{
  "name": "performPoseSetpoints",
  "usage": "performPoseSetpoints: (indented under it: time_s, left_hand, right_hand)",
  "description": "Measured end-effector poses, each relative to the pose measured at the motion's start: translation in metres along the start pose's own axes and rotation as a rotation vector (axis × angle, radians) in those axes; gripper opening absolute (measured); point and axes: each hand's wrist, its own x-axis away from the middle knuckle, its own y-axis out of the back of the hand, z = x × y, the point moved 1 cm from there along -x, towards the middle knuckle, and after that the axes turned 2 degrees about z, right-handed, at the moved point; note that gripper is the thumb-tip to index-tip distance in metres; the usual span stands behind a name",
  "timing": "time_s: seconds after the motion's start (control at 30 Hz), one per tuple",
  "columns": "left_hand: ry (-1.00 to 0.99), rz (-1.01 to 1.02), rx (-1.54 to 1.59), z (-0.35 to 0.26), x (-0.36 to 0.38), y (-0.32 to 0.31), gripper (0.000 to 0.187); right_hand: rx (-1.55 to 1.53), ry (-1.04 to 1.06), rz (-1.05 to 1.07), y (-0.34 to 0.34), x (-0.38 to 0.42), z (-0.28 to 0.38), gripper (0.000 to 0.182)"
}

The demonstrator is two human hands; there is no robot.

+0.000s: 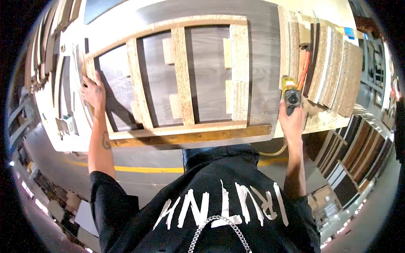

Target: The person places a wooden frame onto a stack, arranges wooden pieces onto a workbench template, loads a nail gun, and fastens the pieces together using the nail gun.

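From the head camera: your left hand (93, 92) lies flat, fingers spread, on the left end of the chipboard frame (181, 80), which rests on a grey panel (261, 50) across the worktop (320, 120). Your right hand (291, 122) is wrapped around a nail gun (292, 95) at the worktop's right edge, clear of the frame. The frame looks largely assembled: outer rails and three uprights sit in place, with small blocks between them. Whether every joint is fastened, you cannot tell. Spare strips (333, 67) lie stacked at the right edge.
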Motion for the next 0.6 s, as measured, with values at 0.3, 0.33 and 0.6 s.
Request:
performPoseSetpoints:
  time_s: [0.3, 0.33, 0.6]
  left_hand:
    - [0.057, 0.135, -0.19, -0.021, 0.004, 0.022, 0.068]
    - [0.133, 0.223, -0.217, -0.035, 0.004, 0.038, 0.07]
    - [-0.051, 0.033, 0.154, -0.009, 0.005, 0.033, 0.081]
  right_hand:
    - [0.214, 0.016, -0.36, -0.013, -0.092, 0.032, 0.068]
    - [0.192, 0.06, -0.387, -0.035, -0.105, 0.007, 0.067]
    - [0.205, 0.298, -0.459, -0.092, -0.039, 0.094, 0.058]
